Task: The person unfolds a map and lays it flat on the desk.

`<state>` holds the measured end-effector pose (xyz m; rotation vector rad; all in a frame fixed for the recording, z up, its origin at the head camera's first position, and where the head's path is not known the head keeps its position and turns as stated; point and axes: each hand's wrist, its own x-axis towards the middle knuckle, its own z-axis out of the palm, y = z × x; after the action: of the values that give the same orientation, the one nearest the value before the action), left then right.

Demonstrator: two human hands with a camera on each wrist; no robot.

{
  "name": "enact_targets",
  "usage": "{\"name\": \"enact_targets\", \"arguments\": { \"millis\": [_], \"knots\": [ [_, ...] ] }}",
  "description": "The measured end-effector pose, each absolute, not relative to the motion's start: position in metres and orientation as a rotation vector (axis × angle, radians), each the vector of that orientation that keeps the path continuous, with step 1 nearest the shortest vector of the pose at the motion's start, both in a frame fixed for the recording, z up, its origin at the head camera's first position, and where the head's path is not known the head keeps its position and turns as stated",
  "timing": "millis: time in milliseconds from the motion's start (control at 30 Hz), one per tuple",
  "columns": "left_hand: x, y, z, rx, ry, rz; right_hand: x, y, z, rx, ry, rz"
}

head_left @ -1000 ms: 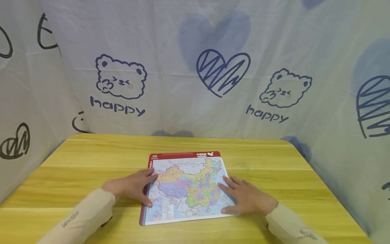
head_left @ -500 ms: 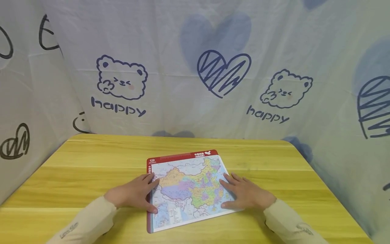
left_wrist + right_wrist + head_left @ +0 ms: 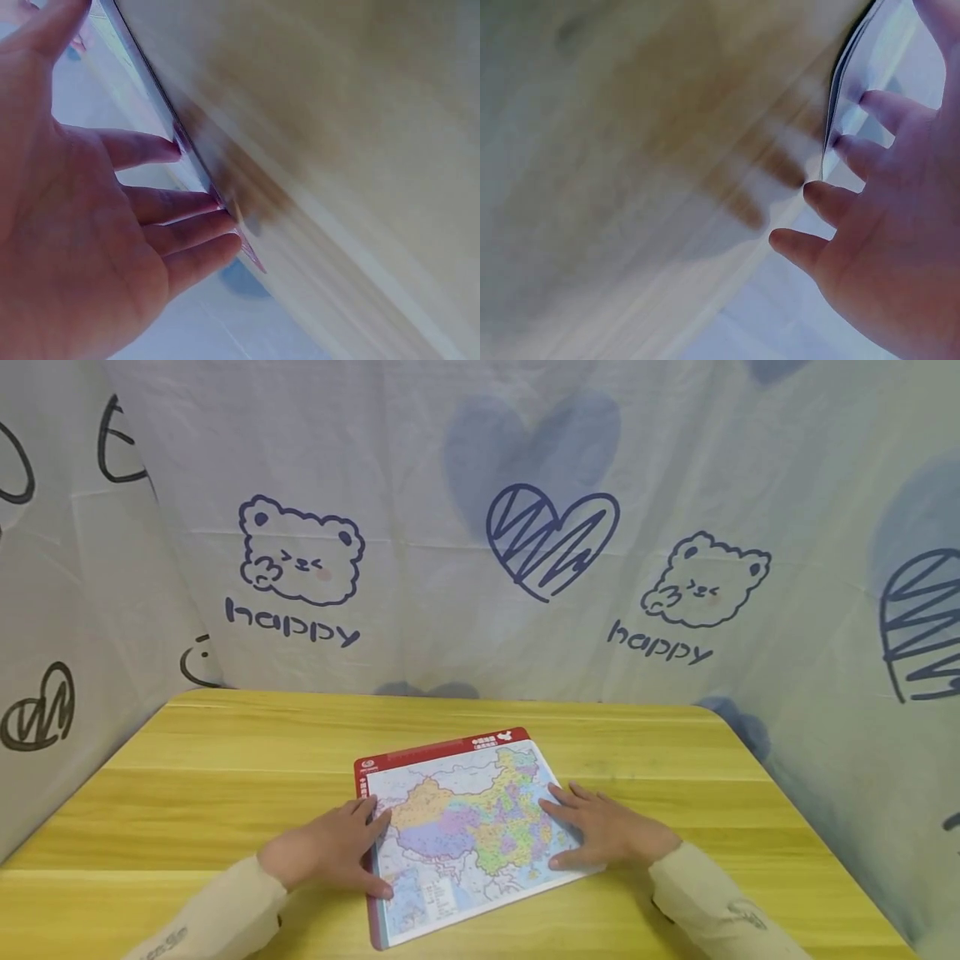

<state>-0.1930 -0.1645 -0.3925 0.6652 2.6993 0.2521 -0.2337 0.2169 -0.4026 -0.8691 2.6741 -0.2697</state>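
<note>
A thin rectangular map board (image 3: 472,827) lies flat on the wooden table, turned slightly, with a red band along its far and left edges and a coloured map of China on it. My left hand (image 3: 333,852) rests on its left edge, fingers spread and thumb on the lower left part. On the right edge rests my right hand (image 3: 611,831), its fingers extended and thumb near the lower right corner. In the left wrist view, the left hand's fingertips (image 3: 232,221) touch the board's rim. Some right fingers (image 3: 847,142) meet the edge in the right wrist view.
The yellow wood-grain table (image 3: 225,760) spreads out around the board. White cloth (image 3: 420,568) printed with hearts, bears and lettering hangs behind the table and along both sides.
The board has rotated anticlockwise, its left side coming nearer to me and its lower right corner moving right. My left hand has shifted toward me with it; the right hand has barely moved.
</note>
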Motion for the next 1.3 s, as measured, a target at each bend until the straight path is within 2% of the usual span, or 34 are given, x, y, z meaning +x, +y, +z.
{"name": "enact_targets", "arguments": {
  "millis": [433,600,800,967,1133,1300],
  "knots": [
    [-0.183,-0.154,-0.387,0.713,2.719,0.173,-0.239,0.219,-0.396,-0.868,2.644,-0.305],
    [-0.188,-0.153,-0.383,0.837,2.784,0.086,-0.235,0.217,-0.393,-0.876,2.637,-0.335],
    [-0.208,-0.165,-0.381,0.871,2.747,0.248,-0.229,0.213,-0.392,-0.849,2.659,-0.31],
    [-0.236,-0.181,-0.386,0.749,2.663,0.52,-0.217,0.211,-0.39,-0.961,2.678,-0.231],
    [-0.259,-0.192,-0.388,0.683,2.653,0.592,-0.204,0.208,-0.389,-1.037,2.765,-0.137],
    [-0.266,-0.196,-0.388,0.703,2.668,0.563,-0.191,0.203,-0.389,-0.863,2.89,-0.129]
  ]
}}
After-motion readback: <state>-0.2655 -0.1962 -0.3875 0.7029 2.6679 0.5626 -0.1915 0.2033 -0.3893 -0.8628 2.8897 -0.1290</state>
